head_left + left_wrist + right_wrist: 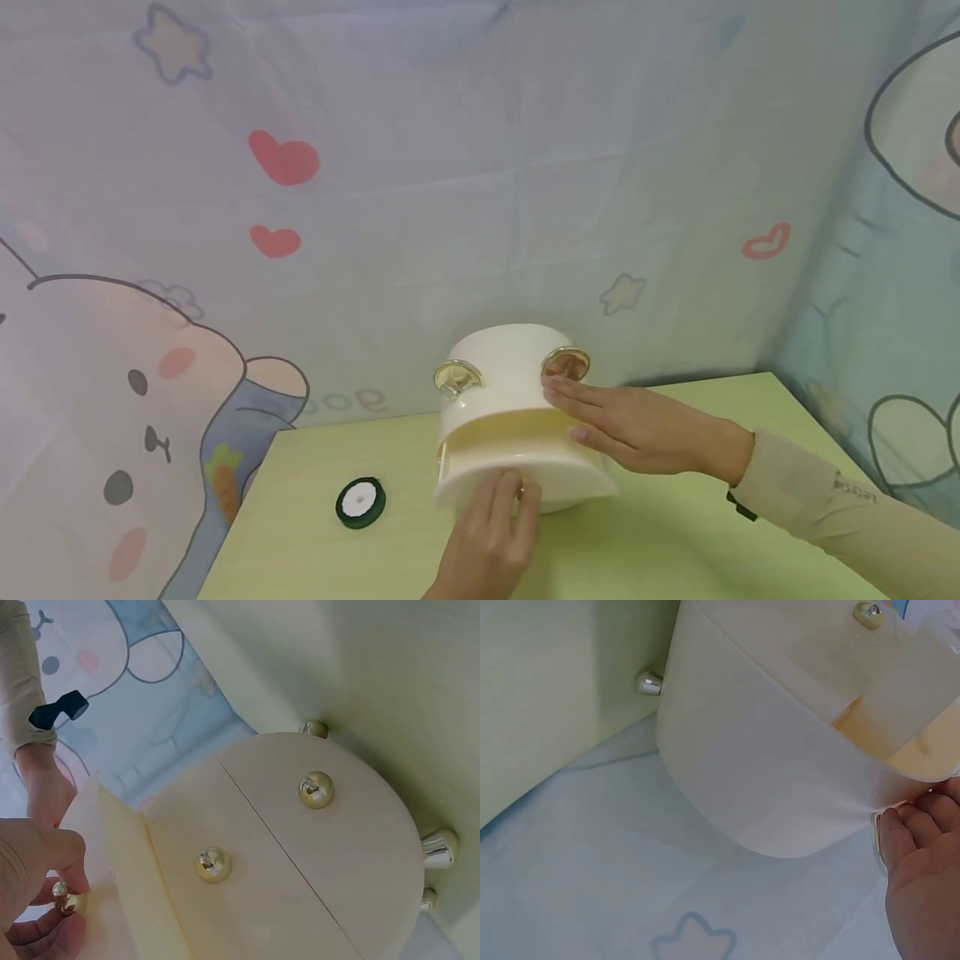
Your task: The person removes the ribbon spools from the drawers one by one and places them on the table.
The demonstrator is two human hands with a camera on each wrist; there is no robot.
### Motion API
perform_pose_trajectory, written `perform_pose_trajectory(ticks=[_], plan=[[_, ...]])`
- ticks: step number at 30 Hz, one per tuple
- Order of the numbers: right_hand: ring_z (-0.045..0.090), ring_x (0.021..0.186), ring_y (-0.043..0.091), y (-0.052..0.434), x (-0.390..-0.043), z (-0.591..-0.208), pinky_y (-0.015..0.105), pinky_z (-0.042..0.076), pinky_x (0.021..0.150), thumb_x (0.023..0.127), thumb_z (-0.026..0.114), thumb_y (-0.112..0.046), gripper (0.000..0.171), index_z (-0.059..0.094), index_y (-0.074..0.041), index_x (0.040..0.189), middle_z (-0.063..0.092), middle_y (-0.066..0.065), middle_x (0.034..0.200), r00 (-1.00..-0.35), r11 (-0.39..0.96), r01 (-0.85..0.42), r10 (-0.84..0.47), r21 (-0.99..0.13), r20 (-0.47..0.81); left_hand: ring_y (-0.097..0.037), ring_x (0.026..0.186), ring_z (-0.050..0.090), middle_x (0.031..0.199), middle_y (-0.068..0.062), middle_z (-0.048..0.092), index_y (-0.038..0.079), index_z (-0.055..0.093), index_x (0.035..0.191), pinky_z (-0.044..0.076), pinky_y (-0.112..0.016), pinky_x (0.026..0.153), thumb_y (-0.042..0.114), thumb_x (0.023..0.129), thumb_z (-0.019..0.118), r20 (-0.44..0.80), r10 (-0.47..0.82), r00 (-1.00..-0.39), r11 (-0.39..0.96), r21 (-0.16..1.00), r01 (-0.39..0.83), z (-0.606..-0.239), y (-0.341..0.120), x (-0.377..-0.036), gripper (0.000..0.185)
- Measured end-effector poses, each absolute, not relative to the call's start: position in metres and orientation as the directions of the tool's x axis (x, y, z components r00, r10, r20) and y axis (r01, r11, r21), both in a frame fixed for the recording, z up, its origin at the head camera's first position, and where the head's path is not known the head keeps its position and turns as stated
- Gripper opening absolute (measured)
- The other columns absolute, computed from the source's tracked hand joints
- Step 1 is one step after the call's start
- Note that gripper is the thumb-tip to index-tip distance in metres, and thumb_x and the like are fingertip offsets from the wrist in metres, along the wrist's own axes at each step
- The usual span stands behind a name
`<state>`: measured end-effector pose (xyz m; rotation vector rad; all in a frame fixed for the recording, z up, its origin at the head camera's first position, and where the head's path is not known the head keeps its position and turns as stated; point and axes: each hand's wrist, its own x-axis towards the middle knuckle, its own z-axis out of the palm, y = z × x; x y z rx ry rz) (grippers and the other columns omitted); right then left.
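Note:
A cream round drawer box (498,367) stands on a pale green table (660,533) near the back. Its top drawer (525,483) is pulled out toward me. My left hand (517,492) pinches that drawer's small gold knob (69,900) between thumb and fingers (45,851). Two more gold knobs (213,864) sit on the shut drawers below. My right hand (600,412) lies flat on the box's top with straight fingers, beside a gold round fitting (566,364). In the right wrist view its fingertips (911,832) touch the box wall (780,765).
A dark green ribbon spool (361,502) lies on the table left of the box. A cartoon-print cloth backdrop (450,167) hangs close behind and to the right. The box stands on short metal feet (439,849).

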<state>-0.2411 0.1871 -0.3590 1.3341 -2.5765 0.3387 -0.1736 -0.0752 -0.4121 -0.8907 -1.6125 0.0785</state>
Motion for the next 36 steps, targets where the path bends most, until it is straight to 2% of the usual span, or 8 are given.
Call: perform_pose_trajectory(ticks=[7, 18, 28, 36], plan=[[0.043, 0.154, 0.019, 0.187, -0.24, -0.36, 0.041, 0.048, 0.117, 0.112, 0.048, -0.031, 0.055, 0.038, -0.012, 0.162, 0.037, 0.002, 0.17, -0.559, 0.559, -0.823, -0.769, -0.097, 0.31, -0.02, 0.072, 0.059, 0.087, -0.011, 0.064, 0.001, 0.069, 0.09, 0.055, -0.023, 0.063, -0.001, 0.097, 0.044, 0.832, 0.554, 0.0, 0.707, -0.47, 0.529, -0.418, -0.074, -0.186, 0.026], [0.045, 0.153, 0.02, 0.187, -0.239, -0.36, 0.041, 0.05, 0.114, 0.112, 0.046, -0.032, 0.055, 0.038, -0.013, 0.163, 0.036, 0.002, 0.171, -0.569, 0.567, -0.817, -0.763, -0.104, 0.308, -0.021, 0.078, 0.061, 0.093, -0.009, 0.064, 0.003, 0.07, 0.096, 0.057, -0.025, 0.069, 0.005, 0.095, 0.045, 0.835, 0.543, -0.094, 0.735, -0.418, 0.534, -0.423, -0.074, -0.198, 0.025], [0.045, 0.153, 0.021, 0.187, -0.239, -0.358, 0.04, 0.05, 0.114, 0.113, 0.045, -0.034, 0.055, 0.038, -0.012, 0.163, 0.036, 0.003, 0.17, -0.565, 0.567, -0.819, -0.771, -0.089, 0.292, -0.02, 0.08, 0.062, 0.093, -0.008, 0.065, 0.004, 0.069, 0.096, 0.057, -0.024, 0.07, 0.002, 0.087, 0.048, 0.823, 0.555, -0.123, 0.731, -0.411, 0.544, -0.42, -0.073, -0.208, 0.023], [0.044, 0.154, 0.02, 0.188, -0.241, -0.357, 0.04, 0.051, 0.113, 0.113, 0.044, -0.035, 0.055, 0.037, -0.013, 0.163, 0.036, 0.002, 0.171, -0.565, 0.57, -0.818, -0.774, -0.074, 0.286, -0.02, 0.079, 0.062, 0.092, -0.007, 0.065, 0.005, 0.069, 0.094, 0.056, -0.024, 0.069, 0.004, 0.081, 0.053, 0.82, 0.559, -0.122, 0.728, -0.414, 0.546, -0.419, -0.07, -0.214, 0.02]])
